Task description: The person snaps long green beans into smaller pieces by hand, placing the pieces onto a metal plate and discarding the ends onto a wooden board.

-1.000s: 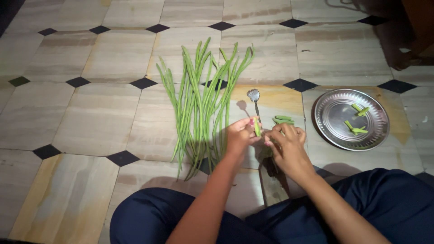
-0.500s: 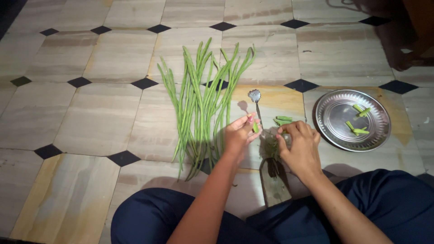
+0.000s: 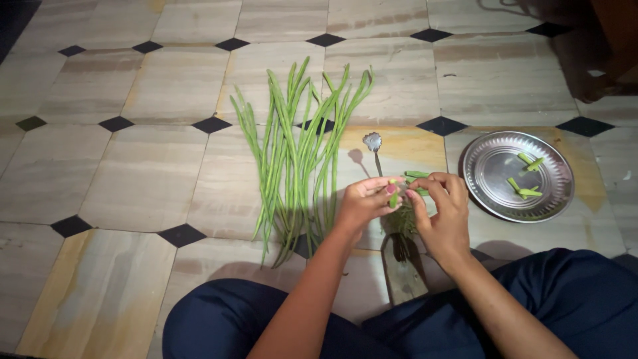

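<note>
Both hands have drawn together, left hand [image 3: 362, 203] and right hand [image 3: 442, 213] pinched tight on one bean [image 3: 395, 198], beside the plate [image 3: 492, 193] holding cut pieces.

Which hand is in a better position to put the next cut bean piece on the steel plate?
The right hand, probably. It is on the side of the steel plate, where some cut pieces already lie. The left hand sits beside the pile of long beans, farther from the plate.
</note>
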